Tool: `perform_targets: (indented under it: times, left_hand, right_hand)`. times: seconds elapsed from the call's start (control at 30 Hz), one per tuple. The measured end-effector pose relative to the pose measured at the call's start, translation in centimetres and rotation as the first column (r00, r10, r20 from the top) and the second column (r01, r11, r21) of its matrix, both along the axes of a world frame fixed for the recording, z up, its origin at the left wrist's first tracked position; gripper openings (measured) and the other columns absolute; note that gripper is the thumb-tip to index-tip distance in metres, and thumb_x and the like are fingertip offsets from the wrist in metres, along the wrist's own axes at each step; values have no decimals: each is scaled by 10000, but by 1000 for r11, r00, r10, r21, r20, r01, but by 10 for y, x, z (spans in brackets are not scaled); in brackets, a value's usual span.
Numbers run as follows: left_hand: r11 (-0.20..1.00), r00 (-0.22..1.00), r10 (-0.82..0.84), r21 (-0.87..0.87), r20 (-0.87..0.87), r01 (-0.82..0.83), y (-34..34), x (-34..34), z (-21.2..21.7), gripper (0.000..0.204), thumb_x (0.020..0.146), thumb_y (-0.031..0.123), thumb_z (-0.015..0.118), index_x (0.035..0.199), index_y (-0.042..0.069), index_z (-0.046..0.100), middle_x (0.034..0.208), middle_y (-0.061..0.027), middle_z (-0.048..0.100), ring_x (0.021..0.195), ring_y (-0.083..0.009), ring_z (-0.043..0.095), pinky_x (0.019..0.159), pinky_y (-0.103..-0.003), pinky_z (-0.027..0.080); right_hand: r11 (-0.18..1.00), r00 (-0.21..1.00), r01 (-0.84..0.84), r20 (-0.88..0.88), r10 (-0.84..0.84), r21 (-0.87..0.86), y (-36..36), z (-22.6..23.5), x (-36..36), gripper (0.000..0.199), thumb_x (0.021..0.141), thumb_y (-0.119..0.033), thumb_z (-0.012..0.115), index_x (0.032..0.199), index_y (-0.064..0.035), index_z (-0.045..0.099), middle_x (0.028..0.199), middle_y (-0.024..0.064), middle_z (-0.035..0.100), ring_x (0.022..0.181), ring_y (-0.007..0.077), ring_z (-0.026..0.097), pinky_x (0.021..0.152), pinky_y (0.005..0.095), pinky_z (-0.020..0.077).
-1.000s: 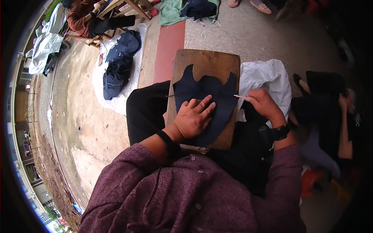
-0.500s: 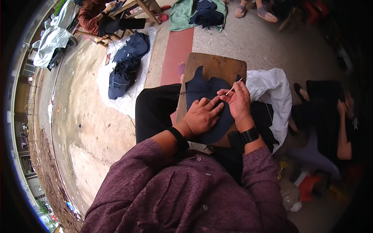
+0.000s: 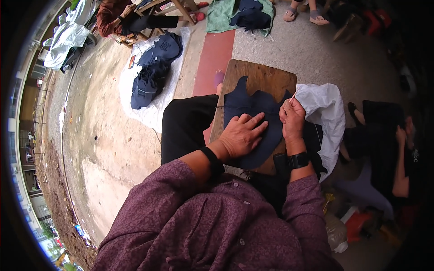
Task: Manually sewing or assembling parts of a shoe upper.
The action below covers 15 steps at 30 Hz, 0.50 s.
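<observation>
A dark navy cut piece of cloth-like material (image 3: pixel 257 101) lies on a wooden board (image 3: pixel 266 74) in front of me. My left hand (image 3: pixel 242 137) rests flat on its lower middle, fingers stretched out and slightly apart. At the piece's right edge my right hand (image 3: pixel 293 118) is closed around a thin pale stick (image 3: pixel 294 95), whose upper end pokes out above the fist. The stick's lower part is hidden by the fingers. A faint dark line runs across the piece toward the right hand; I cannot make out what it is.
White sheeting (image 3: pixel 327 101) hangs right of the board. On the floor at left, dark cut pieces (image 3: pixel 151 74) are heaped on plastic sheet. More dark pieces (image 3: pixel 248 18) lie on green cloth (image 3: pixel 219 20) ahead. Other people sit at far left, ahead and right. A clear bag (image 3: pixel 335 232) stands lower right.
My right hand has drawn away from the left hand, to the right edge of the dark piece, still gripping the stick. My left hand stays on the piece. The whole view has shifted slightly.
</observation>
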<state>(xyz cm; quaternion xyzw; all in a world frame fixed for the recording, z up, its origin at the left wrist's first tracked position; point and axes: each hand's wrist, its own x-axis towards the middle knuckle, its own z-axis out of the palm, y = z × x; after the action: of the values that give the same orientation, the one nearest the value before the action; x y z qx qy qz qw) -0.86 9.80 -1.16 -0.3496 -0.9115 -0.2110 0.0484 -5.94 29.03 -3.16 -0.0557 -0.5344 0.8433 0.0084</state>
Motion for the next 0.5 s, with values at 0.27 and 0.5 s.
perform_targets:
  times: [0.27, 0.5]
  left_hand:
    - [1000, 999, -11, 0, 41, 11, -4, 0, 1, 530, 786, 256, 660, 1287, 123, 551, 1406, -106, 461, 1056, -259, 497, 908, -392, 401]
    - [1000, 999, -10, 0, 39, 10, -4, 1, -1, 524, 797, 257, 649, 1293, 122, 546, 1405, -100, 462, 1051, -256, 492, 898, -385, 401]
  right_hand:
    - [855, 857, 514, -2, -515, 67, 123, -5, 1, 206, 942, -80, 518, 746, -100, 456, 603, -46, 368, 453, 31, 273, 420, 214, 197]
    - [824, 831, 556, -92, -548, 112, 191, 14, 27, 189, 960, -118, 536, 789, -92, 460, 625, -31, 388, 470, 42, 303, 415, 216, 233]
